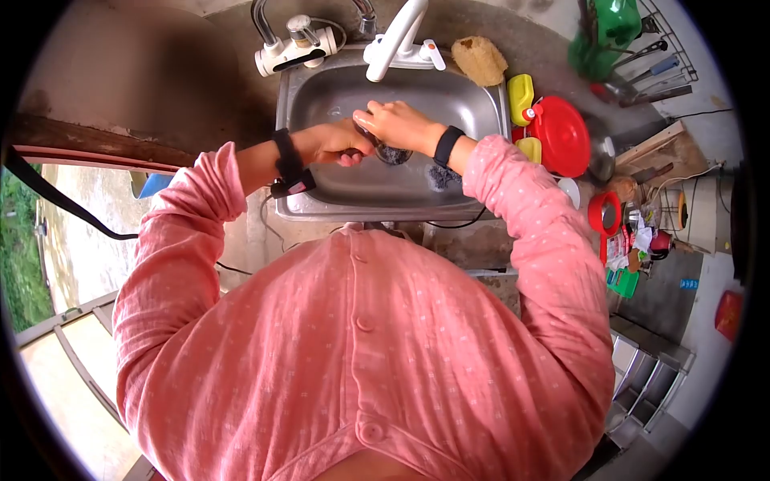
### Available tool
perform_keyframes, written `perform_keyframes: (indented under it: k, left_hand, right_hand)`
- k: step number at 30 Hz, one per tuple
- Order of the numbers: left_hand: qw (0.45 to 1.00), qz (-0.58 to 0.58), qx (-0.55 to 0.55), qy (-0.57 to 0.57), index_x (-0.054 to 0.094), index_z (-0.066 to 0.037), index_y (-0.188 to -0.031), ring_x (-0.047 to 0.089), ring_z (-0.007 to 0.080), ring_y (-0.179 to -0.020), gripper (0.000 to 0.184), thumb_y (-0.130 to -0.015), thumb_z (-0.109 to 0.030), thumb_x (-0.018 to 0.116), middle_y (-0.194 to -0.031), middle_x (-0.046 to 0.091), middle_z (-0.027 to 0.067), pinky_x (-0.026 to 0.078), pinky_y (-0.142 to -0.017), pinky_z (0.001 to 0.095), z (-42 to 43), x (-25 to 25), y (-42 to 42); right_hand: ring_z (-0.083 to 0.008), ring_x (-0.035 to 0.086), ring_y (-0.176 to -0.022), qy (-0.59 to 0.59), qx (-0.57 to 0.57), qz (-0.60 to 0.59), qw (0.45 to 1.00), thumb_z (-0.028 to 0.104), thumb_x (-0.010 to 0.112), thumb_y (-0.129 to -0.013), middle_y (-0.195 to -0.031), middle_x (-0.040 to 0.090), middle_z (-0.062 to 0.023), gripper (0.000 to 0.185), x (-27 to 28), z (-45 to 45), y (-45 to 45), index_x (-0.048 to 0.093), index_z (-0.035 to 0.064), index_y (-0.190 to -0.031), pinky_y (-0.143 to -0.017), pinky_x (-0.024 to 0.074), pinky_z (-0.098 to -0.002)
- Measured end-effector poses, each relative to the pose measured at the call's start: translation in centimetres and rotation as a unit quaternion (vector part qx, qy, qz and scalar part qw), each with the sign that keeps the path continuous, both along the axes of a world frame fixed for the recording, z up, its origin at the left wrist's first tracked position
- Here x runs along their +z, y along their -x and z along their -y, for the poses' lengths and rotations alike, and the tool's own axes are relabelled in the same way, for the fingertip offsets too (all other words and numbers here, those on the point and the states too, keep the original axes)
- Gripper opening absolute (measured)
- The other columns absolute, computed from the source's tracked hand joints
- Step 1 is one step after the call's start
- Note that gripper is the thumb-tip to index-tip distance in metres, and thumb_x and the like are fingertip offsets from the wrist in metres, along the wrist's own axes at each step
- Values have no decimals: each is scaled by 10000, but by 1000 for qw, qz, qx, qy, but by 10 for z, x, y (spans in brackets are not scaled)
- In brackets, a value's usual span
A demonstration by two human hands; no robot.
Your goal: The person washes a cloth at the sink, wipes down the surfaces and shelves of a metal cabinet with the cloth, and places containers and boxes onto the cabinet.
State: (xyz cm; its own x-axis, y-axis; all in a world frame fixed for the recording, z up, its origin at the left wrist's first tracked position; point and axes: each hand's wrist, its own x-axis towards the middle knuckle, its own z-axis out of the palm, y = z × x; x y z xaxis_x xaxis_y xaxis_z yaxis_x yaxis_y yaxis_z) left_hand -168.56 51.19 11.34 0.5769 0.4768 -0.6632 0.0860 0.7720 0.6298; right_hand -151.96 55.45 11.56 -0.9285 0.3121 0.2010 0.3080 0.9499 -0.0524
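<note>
Both hands meet over the steel sink (321, 192). My left hand (338, 143) is closed, its fingers curled around the near side of a small, round, dark-rimmed item (393, 154). Over its top lies my right hand (397, 126), fingers bent and pressed against it beside the left thumb. The item looks wet and shiny, but the fingers cover much of it and its kind is unclear. A dark grey scrubber (441, 177) rests on the sink floor, below my right wrist.
A white faucet (397, 44) rises behind the sink, with a second tap unit (298, 46) to its left. On the right are a loofah (480, 61), a yellow bottle (520, 99) and a red basin (561, 136). A wire rack (670, 48) holds utensils.
</note>
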Motion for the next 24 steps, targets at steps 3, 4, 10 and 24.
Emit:
perform_keyframes:
  k: [3, 4, 10, 24]
  left_hand:
    - [968, -200, 7, -154, 539, -44, -727, 451, 85, -454, 88, -672, -51, 608, -568, 487, 8, 315, -355, 215, -3, -11, -5]
    - [968, -200, 7, -153, 539, -44, -727, 451, 85, -454, 88, -672, -51, 608, -568, 487, 8, 315, -355, 215, -4, -17, -4]
    - [869, -354, -76, -336, 540, 23, -617, 550, 166, -477, 172, -632, -139, 596, -519, 528, 121, 414, -403, 287, -12, -70, -5]
    - [974, 164, 53, 146, 428, -120, -738, 272, 3, -402, 144, -795, -160, 553, -592, 394, -43, 200, -321, 124, 0, -36, 38]
  right_hand:
    - [-287, 615, -610, 9, -11, 5, 1000, 131, 522, -746, -672, 587, -140, 162, -13, -7, 8, 508, 44, -882, -516, 496, -365]
    - [-283, 619, -623, 13, -22, 22, 999, 134, 515, -747, -668, 598, -145, 152, -18, -8, 11, 517, 48, -872, -519, 495, -368]
    - [-257, 636, -706, 59, -144, 131, 979, 139, 516, -739, -777, 643, -124, 141, -65, -6, 35, 633, 77, -787, -582, 505, -355]
    - [-302, 320, -1194, -77, -83, -163, 980, 121, 585, -737, -1299, 287, -106, 558, -31, 30, -8, 330, 190, -1229, -951, 304, -492]
